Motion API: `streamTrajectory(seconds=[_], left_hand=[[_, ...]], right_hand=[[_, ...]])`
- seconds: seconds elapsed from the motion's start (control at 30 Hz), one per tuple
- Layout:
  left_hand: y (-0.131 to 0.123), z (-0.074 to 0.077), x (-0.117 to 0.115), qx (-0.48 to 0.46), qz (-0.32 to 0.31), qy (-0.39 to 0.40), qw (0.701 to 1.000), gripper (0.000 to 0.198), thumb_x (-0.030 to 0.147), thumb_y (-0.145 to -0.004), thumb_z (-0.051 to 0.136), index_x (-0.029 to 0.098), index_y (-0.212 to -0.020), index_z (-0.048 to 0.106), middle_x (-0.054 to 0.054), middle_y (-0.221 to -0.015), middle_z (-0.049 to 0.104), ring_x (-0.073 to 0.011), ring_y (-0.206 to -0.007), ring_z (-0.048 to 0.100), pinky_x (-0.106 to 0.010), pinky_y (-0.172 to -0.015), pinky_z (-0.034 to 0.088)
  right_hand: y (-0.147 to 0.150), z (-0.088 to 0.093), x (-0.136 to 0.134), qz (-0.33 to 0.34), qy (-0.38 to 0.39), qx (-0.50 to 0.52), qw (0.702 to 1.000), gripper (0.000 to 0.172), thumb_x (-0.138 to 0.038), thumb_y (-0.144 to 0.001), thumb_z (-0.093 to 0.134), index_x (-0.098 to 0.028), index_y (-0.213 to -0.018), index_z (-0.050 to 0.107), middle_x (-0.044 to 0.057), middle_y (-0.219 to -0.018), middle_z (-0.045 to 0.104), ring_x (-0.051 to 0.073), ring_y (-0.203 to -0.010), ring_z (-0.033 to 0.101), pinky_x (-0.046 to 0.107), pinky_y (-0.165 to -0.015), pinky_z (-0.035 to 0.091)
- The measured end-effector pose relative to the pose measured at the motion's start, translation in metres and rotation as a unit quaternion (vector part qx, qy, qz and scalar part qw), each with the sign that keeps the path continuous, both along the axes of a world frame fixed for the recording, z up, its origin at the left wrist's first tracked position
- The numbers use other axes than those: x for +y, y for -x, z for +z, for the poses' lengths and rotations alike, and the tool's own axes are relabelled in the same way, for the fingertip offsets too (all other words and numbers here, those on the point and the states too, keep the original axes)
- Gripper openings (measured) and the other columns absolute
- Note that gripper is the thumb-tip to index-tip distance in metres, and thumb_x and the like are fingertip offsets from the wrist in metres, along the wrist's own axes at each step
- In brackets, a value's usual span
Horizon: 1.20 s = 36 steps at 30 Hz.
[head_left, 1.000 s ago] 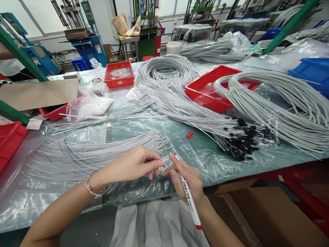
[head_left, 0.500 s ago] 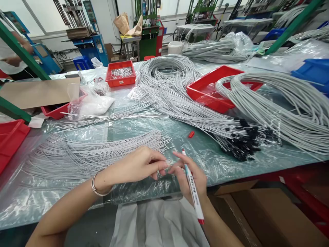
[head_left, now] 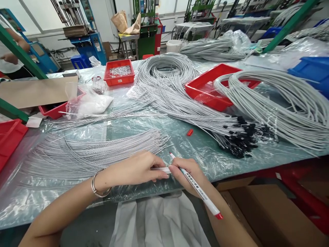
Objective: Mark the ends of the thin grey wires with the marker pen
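My left hand (head_left: 138, 167) is closed on several thin grey cables (head_left: 160, 168), whose ends reach toward my other hand. In my right hand (head_left: 189, 173) is a white marker pen (head_left: 199, 190) with a red end, its uncapped tip pointing up and away from me. The thumb of that hand appears to touch the cable ends. Behind my left hand, a fanned bundle of grey cables (head_left: 102, 151) lies on the plastic-covered table (head_left: 144, 192). A small red pen cap (head_left: 189, 132) lies on the plastic beyond my right hand.
A large coil of cables (head_left: 167, 68) runs to black-tipped ends (head_left: 241, 137) on the right. Another thick coil (head_left: 277, 103) overlaps a red tray (head_left: 200, 90). Farther back stands a red bin of small metal parts (head_left: 119, 80). At far left is another person's arm (head_left: 22, 43).
My right hand has closed in toward the cables and the pen has tilted lower. The cables between my hands now show more clearly. My view has shifted slightly.
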<state>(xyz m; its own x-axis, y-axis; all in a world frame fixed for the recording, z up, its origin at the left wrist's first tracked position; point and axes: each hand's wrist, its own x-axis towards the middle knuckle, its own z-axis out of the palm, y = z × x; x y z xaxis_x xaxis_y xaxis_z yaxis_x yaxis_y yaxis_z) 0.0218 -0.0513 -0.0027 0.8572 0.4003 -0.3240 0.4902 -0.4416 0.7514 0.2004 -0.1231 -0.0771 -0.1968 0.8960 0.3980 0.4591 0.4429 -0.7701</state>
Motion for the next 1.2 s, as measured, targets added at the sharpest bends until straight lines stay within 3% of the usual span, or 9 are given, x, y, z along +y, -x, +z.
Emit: streamTrajectory(seconds=[0.17, 0.27, 0.37, 0.5, 0.7, 0.9, 1.1, 1.2], left_hand=[[0.0, 0.003, -0.002, -0.03, -0.021, -0.071, 0.997, 0.033, 0.032, -0.096, 0.043, 0.015, -0.074, 0.061, 0.003, -0.061, 0.062, -0.0061, -0.053, 0.052, -0.018, -0.055, 0.036], [0.002, 0.005, 0.001, -0.034, -0.009, -0.054, 0.998, 0.036, 0.034, -0.097, 0.04, 0.015, -0.073, 0.061, 0.002, -0.061, 0.063, -0.007, -0.054, 0.056, -0.018, -0.055, 0.037], [0.004, 0.008, 0.005, -0.032, 0.015, -0.008, 0.999, 0.037, 0.038, -0.096, 0.041, 0.014, -0.078, 0.063, -0.001, -0.065, 0.065, -0.0093, -0.06, 0.062, -0.018, -0.056, 0.04], [0.006, 0.009, 0.009, -0.028, 0.042, 0.022, 0.998, 0.037, 0.041, -0.094, 0.043, 0.014, -0.08, 0.065, -0.002, -0.067, 0.066, -0.0113, -0.064, 0.065, -0.017, -0.054, 0.04], [0.004, 0.007, 0.007, -0.033, 0.067, 0.02, 0.997, 0.035, 0.039, -0.094, 0.043, 0.016, -0.083, 0.066, -0.001, -0.067, 0.065, -0.0115, -0.063, 0.064, -0.017, -0.051, 0.04], [-0.002, 0.009, 0.008, -0.031, 0.053, 0.041, 0.997, 0.035, 0.039, -0.094, 0.044, 0.014, -0.078, 0.063, -0.002, -0.064, 0.065, -0.0112, -0.062, 0.065, -0.016, -0.053, 0.043], [-0.001, 0.004, 0.009, -0.039, 0.054, 0.072, 0.995, 0.036, 0.04, -0.094, 0.043, 0.014, -0.076, 0.061, -0.002, -0.061, 0.064, -0.0114, -0.061, 0.065, -0.016, -0.053, 0.045], [0.0, 0.003, 0.007, -0.032, 0.055, 0.068, 0.996, 0.036, 0.039, -0.095, 0.042, 0.014, -0.075, 0.06, -0.001, -0.06, 0.063, -0.0111, -0.06, 0.065, -0.015, -0.053, 0.045]], right_hand=[[-0.003, -0.001, 0.0, -0.038, 0.005, 0.011, 0.999, 0.033, -0.026, -0.089, 0.05, -0.019, -0.057, 0.048, -0.005, -0.047, 0.042, 0.009, -0.045, 0.04, 0.022, -0.046, 0.032], [-0.002, -0.007, -0.005, -0.109, -0.012, 0.072, 0.991, 0.018, -0.023, -0.089, 0.05, -0.019, -0.081, 0.066, -0.004, -0.048, 0.054, 0.011, -0.045, 0.049, 0.023, -0.049, 0.04], [0.004, -0.016, -0.011, -0.139, -0.073, 0.107, 0.982, 0.035, -0.016, -0.09, 0.047, -0.022, -0.121, 0.06, -0.003, -0.057, 0.065, 0.012, -0.047, 0.055, 0.026, -0.053, 0.046], [0.019, -0.023, -0.013, -0.104, -0.149, 0.095, 0.979, 0.056, -0.007, -0.086, 0.048, -0.026, -0.138, 0.043, -0.003, -0.063, 0.069, 0.013, -0.05, 0.059, 0.027, -0.056, 0.049], [0.029, -0.019, -0.011, -0.157, -0.176, 0.071, 0.969, 0.062, -0.002, -0.084, 0.05, -0.024, -0.141, 0.038, -0.002, -0.06, 0.066, 0.013, -0.05, 0.058, 0.029, -0.055, 0.049], [0.018, -0.017, -0.012, -0.131, -0.167, 0.067, 0.975, 0.064, -0.003, -0.084, 0.05, -0.026, -0.142, 0.036, 0.0, -0.071, 0.072, 0.016, -0.059, 0.063, 0.033, -0.062, 0.051], [0.018, -0.023, -0.012, -0.107, -0.113, 0.12, 0.981, 0.05, -0.01, -0.086, 0.048, -0.021, -0.135, 0.047, 0.0, -0.062, 0.071, 0.016, -0.051, 0.061, 0.032, -0.058, 0.052], [0.013, -0.022, -0.013, -0.139, -0.066, 0.154, 0.976, 0.04, -0.016, -0.087, 0.048, -0.02, -0.126, 0.054, 0.0, -0.066, 0.072, 0.015, -0.053, 0.061, 0.029, -0.057, 0.051]])
